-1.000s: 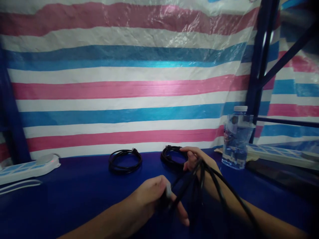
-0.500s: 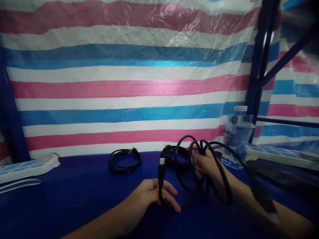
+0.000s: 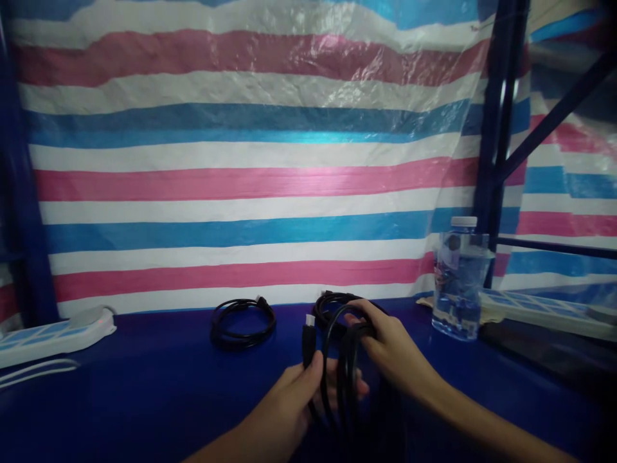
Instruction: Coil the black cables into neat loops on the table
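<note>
Between my hands is a black cable (image 3: pixel 348 366) gathered into several loops, held up over the blue tabletop. My left hand (image 3: pixel 301 392) grips the lower left side of the loops, with the thumb in front; the cable's plug (image 3: pixel 309 337), black with a metal tip, points up beside that thumb. From above and to the right, my right hand (image 3: pixel 385 337) has its fingers closed over the top of the loops. Behind it lies a coiled black cable (image 3: pixel 332 302), partly hidden by the hand. Another coiled black cable (image 3: pixel 243 321) rests farther left.
At the left is a white power strip (image 3: pixel 58 337) with white cords (image 3: pixel 38 370). A clear water bottle (image 3: pixel 457 289) stands at the right, beside a second power strip (image 3: pixel 544 308) and a dark flat object (image 3: pixel 530 347). A striped sheet (image 3: pixel 250 186) hangs behind the table (image 3: pixel 168 392).
My right hand has drawn the loose loops and swinging cable end in to my left hand. The loops are now narrower and bunched. My left fingers have closed around them. The view has tilted slightly up.
</note>
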A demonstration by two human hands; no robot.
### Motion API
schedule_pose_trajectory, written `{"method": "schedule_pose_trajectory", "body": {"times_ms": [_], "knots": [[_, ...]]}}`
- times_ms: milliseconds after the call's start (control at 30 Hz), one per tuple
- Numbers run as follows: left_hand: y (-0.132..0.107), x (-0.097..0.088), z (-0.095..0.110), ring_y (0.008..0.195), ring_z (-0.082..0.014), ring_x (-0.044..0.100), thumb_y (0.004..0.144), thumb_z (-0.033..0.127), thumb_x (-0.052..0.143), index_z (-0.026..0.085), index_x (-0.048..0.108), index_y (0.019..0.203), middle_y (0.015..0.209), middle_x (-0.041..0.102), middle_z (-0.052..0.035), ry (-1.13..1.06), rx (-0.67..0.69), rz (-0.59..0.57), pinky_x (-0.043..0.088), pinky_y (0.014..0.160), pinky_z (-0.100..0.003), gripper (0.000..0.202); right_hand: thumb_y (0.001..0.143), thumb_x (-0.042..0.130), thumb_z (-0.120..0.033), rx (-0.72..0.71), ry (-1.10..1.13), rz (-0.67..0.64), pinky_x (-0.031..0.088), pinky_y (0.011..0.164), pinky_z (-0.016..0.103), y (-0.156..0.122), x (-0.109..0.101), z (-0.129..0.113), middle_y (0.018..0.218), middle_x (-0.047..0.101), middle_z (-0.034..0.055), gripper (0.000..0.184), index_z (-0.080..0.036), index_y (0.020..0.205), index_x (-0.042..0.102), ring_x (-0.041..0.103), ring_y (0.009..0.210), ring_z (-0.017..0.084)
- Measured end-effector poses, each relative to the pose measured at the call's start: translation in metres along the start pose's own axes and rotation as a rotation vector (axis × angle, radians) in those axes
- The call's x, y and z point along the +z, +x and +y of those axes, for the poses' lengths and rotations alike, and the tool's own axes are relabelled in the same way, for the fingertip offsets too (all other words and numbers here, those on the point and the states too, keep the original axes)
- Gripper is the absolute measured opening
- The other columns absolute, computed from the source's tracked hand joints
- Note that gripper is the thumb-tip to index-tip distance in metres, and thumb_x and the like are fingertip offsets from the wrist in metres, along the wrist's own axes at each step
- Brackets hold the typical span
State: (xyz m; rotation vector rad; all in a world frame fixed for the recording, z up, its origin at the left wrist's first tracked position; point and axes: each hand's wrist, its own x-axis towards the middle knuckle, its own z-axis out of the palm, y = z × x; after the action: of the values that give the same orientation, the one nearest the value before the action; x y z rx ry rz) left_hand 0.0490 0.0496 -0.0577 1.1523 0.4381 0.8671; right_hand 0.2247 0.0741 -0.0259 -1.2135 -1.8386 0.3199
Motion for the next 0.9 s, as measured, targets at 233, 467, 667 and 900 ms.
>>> {"method": "schedule_pose_trajectory", "body": {"times_ms": [233,467,667,900], "knots": [[0.004,0.026,0.0,0.041,-0.0104,0.05,0.056,0.077,0.057,0.018,0.05,0.075,0.042,0.05,0.0027,-0.219,-0.124,-0.2,0.042,0.056,-0.024,0.063,0.083,0.045,-0.027,0.008,0.029,0.05,0.044,0.065,0.026,0.004,0.005,0.002,0.077,0.063,0.0026,0.02,-0.018,0.098,0.055,0.059,0.07,0.015],[0.001,0.009,0.052,0.032,-0.0007,0.022,0.075,0.061,0.055,0.016,0.045,0.067,0.041,0.027,0.0105,0.168,0.071,0.241,0.018,0.034,-0.014,0.047,0.087,0.043,-0.038,-0.041,-0.124,0.083,0.042,0.057,0.028,0.002,-0.008,-0.007,0.075,0.062,0.0024,0.048,-0.02,0.131,0.032,0.058,0.061,0.016],[-0.002,0.012,0.06,0.036,-0.0001,0.025,0.063,0.043,0.074,0.016,0.048,0.074,0.05,0.039,0.0091,0.438,0.1,0.126,0.021,0.036,-0.015,0.039,0.087,0.034,-0.026,-0.132,-0.372,0.067,0.041,0.058,0.031,-0.002,-0.003,-0.005,0.084,0.066,0.0084,0.044,-0.015,0.13,0.034,0.063,0.067,0.022],[-0.003,0.013,0.055,0.044,-0.0033,0.042,0.069,0.012,0.053,0.015,0.051,0.074,0.05,0.044,0.0069,0.666,0.119,0.227,0.029,0.043,-0.015,0.006,0.08,0.04,-0.019,-0.085,-0.383,0.01,0.042,0.066,0.035,-0.001,-0.008,-0.012,0.085,0.065,0.0087,0.038,-0.016,0.117,0.046,0.062,0.075,0.023]]}}
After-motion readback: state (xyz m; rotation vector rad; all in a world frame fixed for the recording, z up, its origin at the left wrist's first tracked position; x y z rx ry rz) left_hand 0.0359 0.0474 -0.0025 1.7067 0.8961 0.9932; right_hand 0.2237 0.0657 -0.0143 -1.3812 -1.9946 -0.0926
